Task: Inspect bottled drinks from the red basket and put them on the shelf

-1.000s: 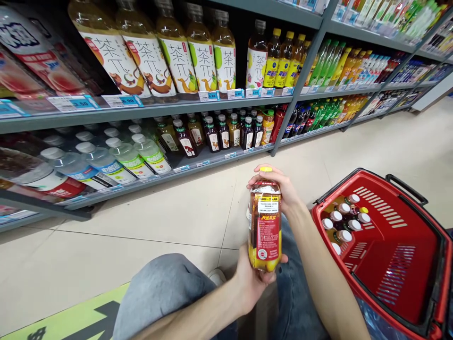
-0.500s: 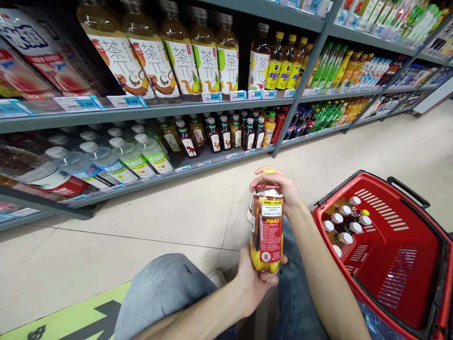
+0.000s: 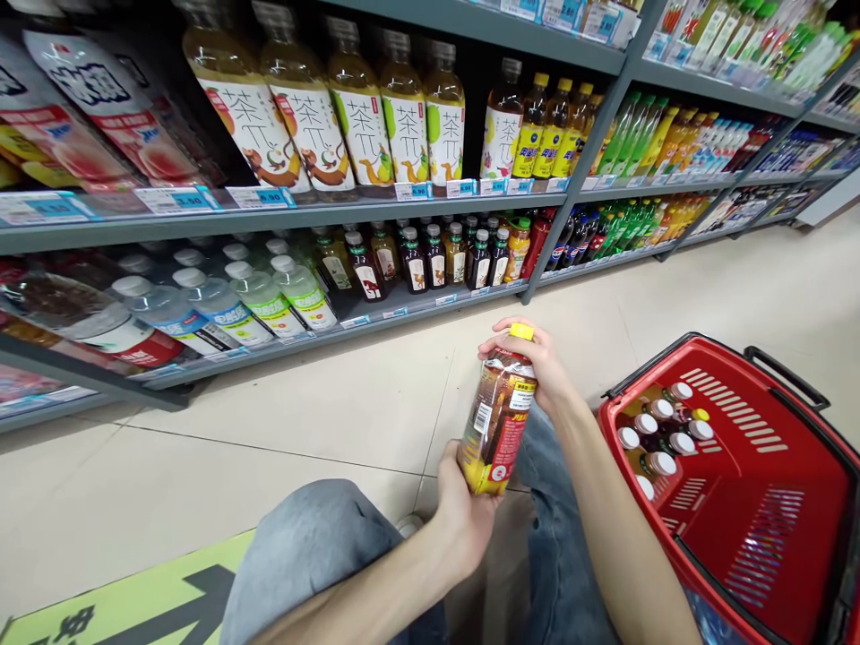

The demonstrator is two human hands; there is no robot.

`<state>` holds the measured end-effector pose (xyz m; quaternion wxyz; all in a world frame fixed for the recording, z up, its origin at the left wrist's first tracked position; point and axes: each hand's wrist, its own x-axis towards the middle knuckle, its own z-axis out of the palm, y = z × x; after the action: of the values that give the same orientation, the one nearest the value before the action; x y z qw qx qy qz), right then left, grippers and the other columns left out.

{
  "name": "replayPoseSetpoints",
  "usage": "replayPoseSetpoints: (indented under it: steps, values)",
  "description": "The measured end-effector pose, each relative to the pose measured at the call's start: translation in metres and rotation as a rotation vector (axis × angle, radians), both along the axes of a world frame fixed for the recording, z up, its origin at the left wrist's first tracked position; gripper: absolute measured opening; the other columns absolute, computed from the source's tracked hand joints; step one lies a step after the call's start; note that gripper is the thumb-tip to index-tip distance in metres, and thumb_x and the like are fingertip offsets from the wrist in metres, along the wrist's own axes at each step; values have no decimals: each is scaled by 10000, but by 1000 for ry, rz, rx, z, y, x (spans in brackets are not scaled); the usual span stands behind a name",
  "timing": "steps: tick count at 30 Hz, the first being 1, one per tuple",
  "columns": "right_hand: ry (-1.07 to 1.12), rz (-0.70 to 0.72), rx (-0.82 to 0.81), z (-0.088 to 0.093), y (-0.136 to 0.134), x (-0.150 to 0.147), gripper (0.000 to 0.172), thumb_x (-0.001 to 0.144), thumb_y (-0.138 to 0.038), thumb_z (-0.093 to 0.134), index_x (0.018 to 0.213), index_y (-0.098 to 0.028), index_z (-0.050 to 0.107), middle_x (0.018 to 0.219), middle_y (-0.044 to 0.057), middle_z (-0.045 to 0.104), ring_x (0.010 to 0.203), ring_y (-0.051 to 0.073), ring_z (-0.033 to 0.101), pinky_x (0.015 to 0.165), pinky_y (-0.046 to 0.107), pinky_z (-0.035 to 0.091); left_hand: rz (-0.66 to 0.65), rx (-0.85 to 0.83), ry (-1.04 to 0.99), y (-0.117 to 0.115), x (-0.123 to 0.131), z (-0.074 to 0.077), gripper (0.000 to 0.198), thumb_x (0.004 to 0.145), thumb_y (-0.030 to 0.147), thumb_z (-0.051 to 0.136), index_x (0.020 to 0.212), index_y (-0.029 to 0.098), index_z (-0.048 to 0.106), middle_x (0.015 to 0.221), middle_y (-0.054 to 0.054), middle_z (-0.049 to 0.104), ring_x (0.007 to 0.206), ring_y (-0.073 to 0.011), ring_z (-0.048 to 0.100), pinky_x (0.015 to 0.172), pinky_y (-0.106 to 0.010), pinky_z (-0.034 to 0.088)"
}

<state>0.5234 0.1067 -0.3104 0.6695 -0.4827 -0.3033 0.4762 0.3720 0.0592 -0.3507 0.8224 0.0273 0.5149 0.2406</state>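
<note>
Both hands hold a drink bottle [image 3: 498, 419] with a yellow cap and a red and yellow label, in front of my knees. My left hand [image 3: 463, 515] cups its base with the fingers closed round it. My right hand [image 3: 541, 367] wraps the neck just under the cap. The bottle tilts with its top to the right, its barcode side facing me. A red shopping basket [image 3: 759, 528] stands on the floor at my right, with several capped bottles [image 3: 662, 434] packed in its near left corner.
Grey shelves [image 3: 282, 215] run along the left and back, stocked with tea bottles, water bottles and small dark bottles, with price tags on the edges. Pale floor tiles [image 3: 322, 403] lie between the shelves and my knees. A green floor marking [image 3: 127, 605] shows at the lower left.
The bottle has been turned and tilted in my hands, so its label now faces more to the right and the barcode shows. The view has shifted slightly left and down.
</note>
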Motion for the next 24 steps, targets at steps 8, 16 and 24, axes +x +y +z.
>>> replayPoseSetpoints:
  steps: [8, 16, 24]
  values:
    - [-40, -195, 33, -1, 4, -11, 270, 687, -301, 821, 853, -221, 624, 820, -37, 677, 744, 143, 625, 687, 253, 481, 137, -45, -131, 30, -4, 8, 273, 925, 363, 484, 885, 142, 640, 781, -76, 667, 590, -159, 579, 519, -265, 477]
    - [70, -398, 10, -6, 6, -5, 334, 623, -351, 885, 728, -198, 607, 632, -56, 602, 585, 109, 547, 554, 222, 428, 168, 17, -176, 34, -5, 12, 169, 881, 304, 576, 931, 164, 658, 893, -84, 704, 665, -175, 628, 553, -278, 530]
    - [297, -540, -105, -3, 9, 1, 446, 466, -246, 966, 777, -173, 653, 622, -12, 686, 616, 147, 662, 547, 224, 525, 159, 89, -205, 39, -9, 17, 128, 781, 196, 576, 887, 171, 643, 945, -73, 715, 817, -238, 697, 722, -404, 586]
